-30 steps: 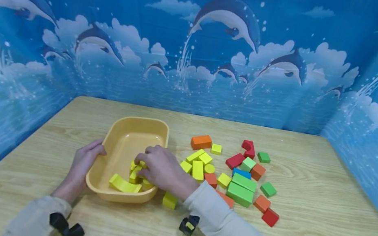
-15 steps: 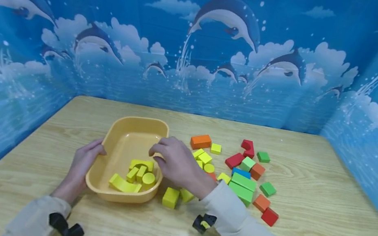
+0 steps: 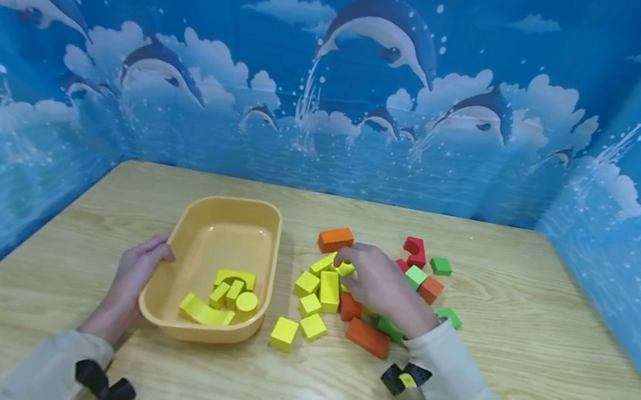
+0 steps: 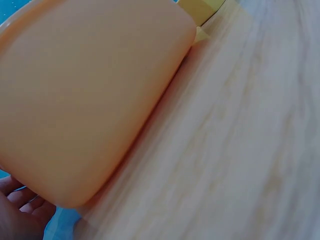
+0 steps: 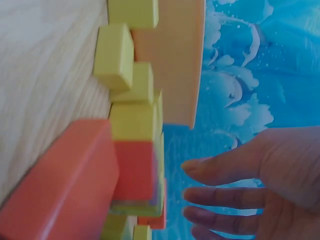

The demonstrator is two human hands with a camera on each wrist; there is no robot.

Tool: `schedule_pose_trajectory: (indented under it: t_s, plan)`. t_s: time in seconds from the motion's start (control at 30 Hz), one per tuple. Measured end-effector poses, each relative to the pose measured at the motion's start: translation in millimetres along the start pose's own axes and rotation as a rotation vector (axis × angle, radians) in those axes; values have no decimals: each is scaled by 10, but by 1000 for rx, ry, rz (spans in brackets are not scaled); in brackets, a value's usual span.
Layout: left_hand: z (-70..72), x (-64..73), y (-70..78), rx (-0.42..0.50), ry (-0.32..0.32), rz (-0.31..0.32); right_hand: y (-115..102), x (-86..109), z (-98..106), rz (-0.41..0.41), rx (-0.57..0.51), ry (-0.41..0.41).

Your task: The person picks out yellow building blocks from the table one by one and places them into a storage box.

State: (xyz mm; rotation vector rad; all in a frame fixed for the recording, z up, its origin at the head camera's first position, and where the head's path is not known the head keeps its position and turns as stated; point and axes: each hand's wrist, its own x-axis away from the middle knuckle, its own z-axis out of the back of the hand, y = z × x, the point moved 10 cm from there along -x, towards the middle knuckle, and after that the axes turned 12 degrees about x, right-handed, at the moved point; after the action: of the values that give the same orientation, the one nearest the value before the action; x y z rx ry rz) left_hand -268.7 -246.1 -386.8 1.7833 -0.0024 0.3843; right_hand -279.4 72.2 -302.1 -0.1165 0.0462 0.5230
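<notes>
A tan plastic basin [image 3: 212,239] stands on the left part of the table. My left hand [image 3: 134,272] grips its left side, thumb at the rim; in the left wrist view its fingers lie against the outer wall. Inside the basin are a yellow curved block [image 3: 205,312], a yellow arch block [image 3: 236,276], a yellow round block [image 3: 246,302] and two small yellow blocks. My right hand [image 3: 379,283] hovers over the pile of yellow blocks [image 3: 329,292], fingers loosely bent. The right wrist view shows nothing between thumb and fingers.
Orange blocks [image 3: 368,338] and a red arch block [image 3: 416,251] lie around the pile, with small green blocks [image 3: 441,267] further right. My right hand and forearm hide several blocks. A dolphin-print curtain [image 3: 330,138] encloses the table's back and sides.
My right hand has left the basin's inside and moved right, over the blocks on the table. The yellow blocks it was touching stay in the basin. My left hand keeps its place.
</notes>
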Motion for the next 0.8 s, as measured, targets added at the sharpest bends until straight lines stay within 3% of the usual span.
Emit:
schedule_pose_trajectory:
  t_s: [0.2, 0.33, 0.57, 0.8]
  plan:
    - [-60, -3, -4, 18, 7, -1, 156, 2, -155, -57, 1, -85]
    - [-97, -4, 20, 4, -1, -13, 188, -5, -162, -80, 21, -90]
    - [-56, -1, 26, -17, 8, -18, 166, -25, -200, -85, 41, -114]
    - [4, 0, 21, -7, 20, -3, 148, -72, -310, -104, 63, -190]
